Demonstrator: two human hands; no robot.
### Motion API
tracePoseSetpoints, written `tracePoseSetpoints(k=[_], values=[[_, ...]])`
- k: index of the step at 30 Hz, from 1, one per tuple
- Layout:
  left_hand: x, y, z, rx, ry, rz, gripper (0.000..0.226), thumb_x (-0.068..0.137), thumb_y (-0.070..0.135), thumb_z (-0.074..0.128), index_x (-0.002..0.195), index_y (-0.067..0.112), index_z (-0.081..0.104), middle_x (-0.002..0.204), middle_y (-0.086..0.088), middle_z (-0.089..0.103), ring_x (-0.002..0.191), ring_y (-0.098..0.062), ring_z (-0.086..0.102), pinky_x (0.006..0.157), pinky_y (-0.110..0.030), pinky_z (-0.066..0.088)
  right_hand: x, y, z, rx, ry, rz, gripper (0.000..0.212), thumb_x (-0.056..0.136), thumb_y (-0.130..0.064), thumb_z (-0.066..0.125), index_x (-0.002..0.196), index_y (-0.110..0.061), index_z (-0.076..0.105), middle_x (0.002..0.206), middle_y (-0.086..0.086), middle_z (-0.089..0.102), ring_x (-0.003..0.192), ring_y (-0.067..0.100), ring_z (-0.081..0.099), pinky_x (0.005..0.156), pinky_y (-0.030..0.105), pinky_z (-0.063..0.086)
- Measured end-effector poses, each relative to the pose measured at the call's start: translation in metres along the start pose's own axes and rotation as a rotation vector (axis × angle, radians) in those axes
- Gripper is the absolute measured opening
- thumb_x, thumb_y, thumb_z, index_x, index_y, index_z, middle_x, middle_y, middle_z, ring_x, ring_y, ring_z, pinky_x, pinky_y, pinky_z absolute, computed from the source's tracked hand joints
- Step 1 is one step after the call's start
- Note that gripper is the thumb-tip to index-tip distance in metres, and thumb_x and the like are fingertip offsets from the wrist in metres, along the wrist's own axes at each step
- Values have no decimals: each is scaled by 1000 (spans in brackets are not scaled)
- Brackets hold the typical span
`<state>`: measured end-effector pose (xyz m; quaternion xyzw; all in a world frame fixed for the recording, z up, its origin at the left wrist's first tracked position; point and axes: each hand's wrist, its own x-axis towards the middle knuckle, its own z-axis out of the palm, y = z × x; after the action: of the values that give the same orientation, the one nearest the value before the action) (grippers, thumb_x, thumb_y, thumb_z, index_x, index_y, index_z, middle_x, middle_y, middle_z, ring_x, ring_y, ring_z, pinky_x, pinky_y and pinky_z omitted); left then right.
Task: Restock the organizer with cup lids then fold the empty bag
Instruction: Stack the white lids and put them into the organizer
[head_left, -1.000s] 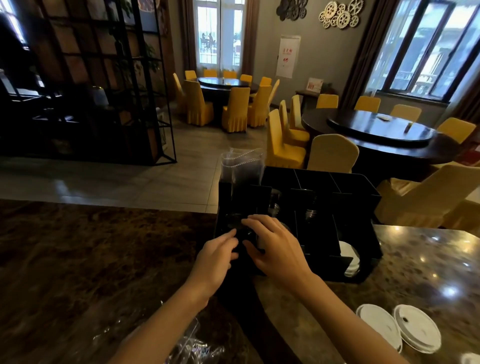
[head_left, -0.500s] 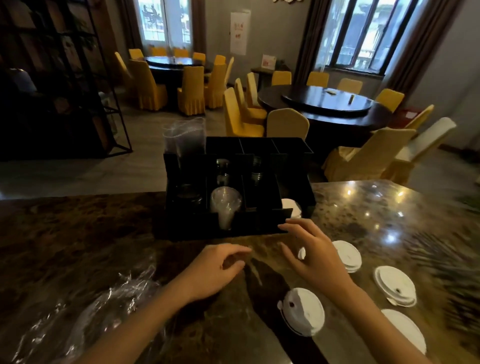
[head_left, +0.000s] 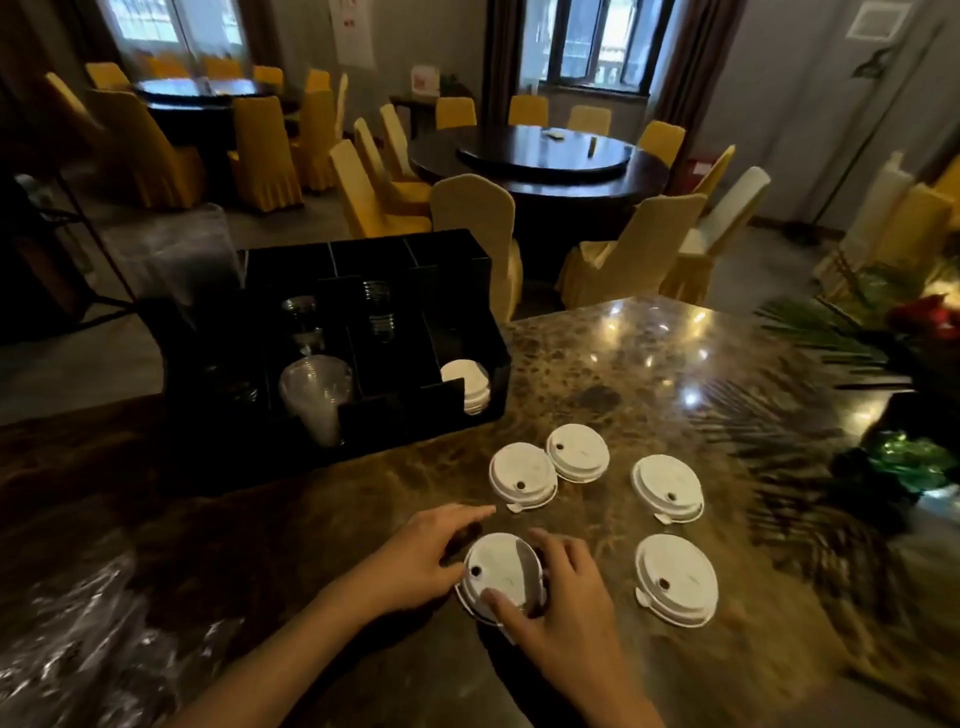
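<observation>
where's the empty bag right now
In the head view the bag lies crumpled on the counter at the lower left, beside the left forearm, in front of the organizer.

Both forearms are bare up to the frame's lower edge, with no sleeve showing. The left hand (head_left: 415, 558) and the right hand (head_left: 563, 618) wear no gloves, rings, watch or wristband. Fingernails are short and unpainted.
</observation>
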<state>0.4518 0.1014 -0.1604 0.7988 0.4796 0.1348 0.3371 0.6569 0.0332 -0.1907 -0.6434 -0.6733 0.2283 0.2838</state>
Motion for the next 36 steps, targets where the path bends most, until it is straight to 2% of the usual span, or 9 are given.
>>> tracePoseSetpoints(k=[3,7,11,14,17,20,26,31,36], values=[[10,-4,5,46,-84,31,67,91,20,67,150,36,40,146,14,49,124,8,45,93,2,34,-5,0,11,1,27,30,83,72,-76,64,141,-36,46,128,-12,49,115,9,47,91,21,42],[17,-10,2,45,-137,66,70,87,22,70,149,39,41,139,15,56,115,10,51,89,-2,40,-3,1,16,32,66,11,78,74,-67,71,139,-32,50,128,-13,54,112,8,47,91,20,40],[20,-14,-2,29,-196,62,81,82,30,76,148,51,34,122,26,53,100,8,52,78,-6,44,0,9,11,74,33,-83,80,74,-63,73,143,-32,48,131,-19,54,118,4,45,96,15,40],[22,-11,-3,-9,-189,77,86,76,35,78,145,57,33,122,28,57,97,4,54,79,-10,47,9,17,2,80,-23,-191,83,75,-54,76,149,-32,44,139,-22,52,125,3,44,100,8,34],[24,-9,-4,-90,-86,70,87,69,41,85,142,54,41,109,39,59,88,-3,59,70,-9,48,21,23,-8,110,-68,-261,85,78,-46,77,152,-37,38,145,-25,46,132,4,42,106,10,32],[27,-5,-3,-106,44,77,87,64,43,89,141,42,50,105,47,56,91,8,59,68,-5,45,34,27,-19,135,-87,-317,83,79,-39,75,152,-39,36,148,-23,43,137,7,41,110,21,37],[43,3,-6,-87,255,102,94,61,53,89,144,32,49,131,19,59,98,1,61,83,-15,53,76,26,-41,142,-90,-389,86,81,-43,81,153,-25,38,152,-7,46,142,11,42,116,27,38],[70,11,-9,-115,349,64,91,65,44,90,145,25,50,129,14,59,100,0,59,81,-15,53,120,29,-58,93,-142,-410,93,79,-46,80,156,-28,32,146,-8,51,132,9,50,106,38,50],[90,5,-6,-119,397,20,85,68,35,90,143,20,53,119,17,57,98,4,56,75,-8,49,150,38,-55,92,-194,-400,95,78,-33,81,158,-27,29,149,-7,50,138,7,47,109,42,48]])
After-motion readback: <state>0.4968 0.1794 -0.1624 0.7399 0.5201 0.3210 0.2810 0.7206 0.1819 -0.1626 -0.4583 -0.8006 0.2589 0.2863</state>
